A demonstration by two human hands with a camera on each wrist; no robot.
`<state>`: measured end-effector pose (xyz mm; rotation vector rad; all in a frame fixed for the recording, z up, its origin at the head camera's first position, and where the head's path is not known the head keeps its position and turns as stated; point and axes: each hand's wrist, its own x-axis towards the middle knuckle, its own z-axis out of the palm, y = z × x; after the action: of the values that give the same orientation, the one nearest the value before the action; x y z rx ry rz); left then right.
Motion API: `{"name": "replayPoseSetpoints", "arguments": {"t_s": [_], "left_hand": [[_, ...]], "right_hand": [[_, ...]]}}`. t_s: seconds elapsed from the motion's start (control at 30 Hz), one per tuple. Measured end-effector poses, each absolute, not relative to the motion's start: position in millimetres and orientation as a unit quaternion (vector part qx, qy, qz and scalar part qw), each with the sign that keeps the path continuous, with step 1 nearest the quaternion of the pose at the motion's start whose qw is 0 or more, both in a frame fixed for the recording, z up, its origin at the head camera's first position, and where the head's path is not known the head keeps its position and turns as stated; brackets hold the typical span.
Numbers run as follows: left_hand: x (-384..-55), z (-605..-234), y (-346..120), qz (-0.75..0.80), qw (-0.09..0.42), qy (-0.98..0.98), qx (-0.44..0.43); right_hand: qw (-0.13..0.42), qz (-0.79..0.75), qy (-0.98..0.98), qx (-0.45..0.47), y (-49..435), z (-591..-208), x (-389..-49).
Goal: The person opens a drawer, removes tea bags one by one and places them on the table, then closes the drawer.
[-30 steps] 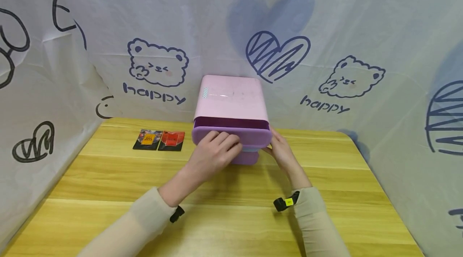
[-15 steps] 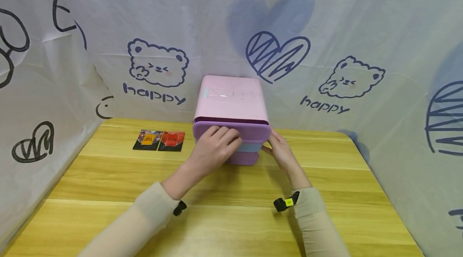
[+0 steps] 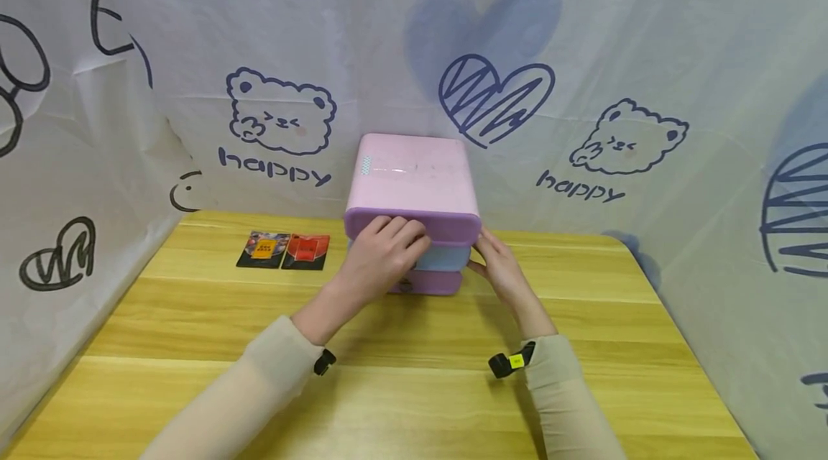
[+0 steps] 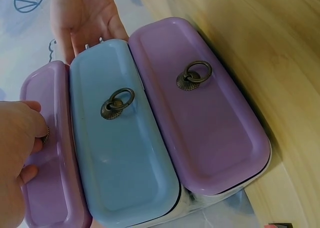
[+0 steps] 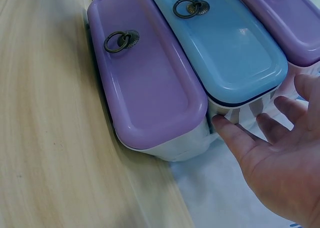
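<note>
The left hand point(image 3: 384, 259) pinches the pull point(image 4: 46, 135) of the top purple drawer point(image 3: 449, 230), on the pink box point(image 3: 417, 172)'s front. The right hand point(image 3: 501, 269)'s loose fingers touch the box's right side. Pushing too hard could tip the box back. Two packets point(image 3: 307, 251) lie left of the box; a cloth point(image 3: 388, 36) hangs behind it.

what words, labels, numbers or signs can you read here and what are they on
"happy": backdrop, below the left bear drawing
"happy": backdrop, below the right bear drawing
"E", probably: backdrop, far left
Too small to read: orange-marked packet, red packet, yellow tag
</note>
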<state>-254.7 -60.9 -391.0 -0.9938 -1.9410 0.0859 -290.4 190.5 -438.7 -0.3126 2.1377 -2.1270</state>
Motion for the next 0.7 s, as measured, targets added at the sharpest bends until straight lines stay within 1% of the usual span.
{"name": "replayPoseSetpoints", "arguments": {"t_s": [0.7], "left_hand": [[-262.3,-395.1,-60.5,0.019,0.461,-0.795,-0.394]], "right_hand": [[0.058,-0.695,0.709,-0.104,191.5,-439.9,-291.0]]}}
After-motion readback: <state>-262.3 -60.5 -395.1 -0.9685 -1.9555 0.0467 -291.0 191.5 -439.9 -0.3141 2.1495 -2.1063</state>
